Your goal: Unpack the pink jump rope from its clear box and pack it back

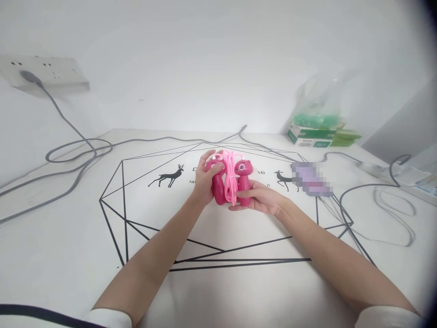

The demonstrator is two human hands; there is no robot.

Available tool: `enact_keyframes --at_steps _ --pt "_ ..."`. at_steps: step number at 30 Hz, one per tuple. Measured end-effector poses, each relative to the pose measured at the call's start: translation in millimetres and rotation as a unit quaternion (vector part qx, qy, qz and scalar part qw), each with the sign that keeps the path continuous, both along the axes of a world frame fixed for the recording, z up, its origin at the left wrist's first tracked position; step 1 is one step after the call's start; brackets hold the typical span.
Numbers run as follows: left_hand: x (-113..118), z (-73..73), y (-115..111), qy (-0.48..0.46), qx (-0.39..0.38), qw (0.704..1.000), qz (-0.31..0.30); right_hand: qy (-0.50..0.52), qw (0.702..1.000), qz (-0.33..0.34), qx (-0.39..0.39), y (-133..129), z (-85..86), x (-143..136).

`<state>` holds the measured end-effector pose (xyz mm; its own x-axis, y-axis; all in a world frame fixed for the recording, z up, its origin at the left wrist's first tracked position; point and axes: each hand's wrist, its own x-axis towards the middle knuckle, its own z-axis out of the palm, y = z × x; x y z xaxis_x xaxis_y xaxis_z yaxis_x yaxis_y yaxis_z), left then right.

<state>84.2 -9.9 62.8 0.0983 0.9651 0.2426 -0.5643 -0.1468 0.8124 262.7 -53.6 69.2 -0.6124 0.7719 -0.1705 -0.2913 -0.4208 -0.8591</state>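
Observation:
A pink jump rope [231, 180] is held up over the middle of the white table. Its light pink cord is folded into a bundle between two dark pink handles, whose tops are shaped like animal heads. My left hand [205, 177] is closed around the left handle, the thumb lying across its head. The right handle [244, 182] rests in the fingers of my right hand [261, 197], which grips it from the right and below near its lower half. Some fingertips of both hands are hidden behind the rope and handles.
Grey cables [164, 139] run along the back and left of the table, from a wall socket [51, 73]. At right lies a blurred-out flat object [312, 179]. Behind it, green-and-white boxes [312, 134] carry a clear plastic bag [317, 102]. More cables [392, 200] loop at far right.

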Motion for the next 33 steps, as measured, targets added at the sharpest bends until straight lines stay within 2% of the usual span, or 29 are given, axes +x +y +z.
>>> enact_keyframes --at_steps 11,26,33 --pt "-3.6 4.6 -1.7 -0.022 -0.014 0.998 -0.052 0.037 0.997 0.061 0.008 0.0 -0.7 10.6" --pt "-3.7 4.2 -0.1 -0.028 -0.016 0.998 -0.047 0.057 0.996 0.074 0.003 0.7 -2.2 13.0" --pt "-1.0 3.8 -2.8 -0.015 -0.011 0.999 -0.044 0.028 0.997 0.077 0.003 -0.2 1.5 11.4"
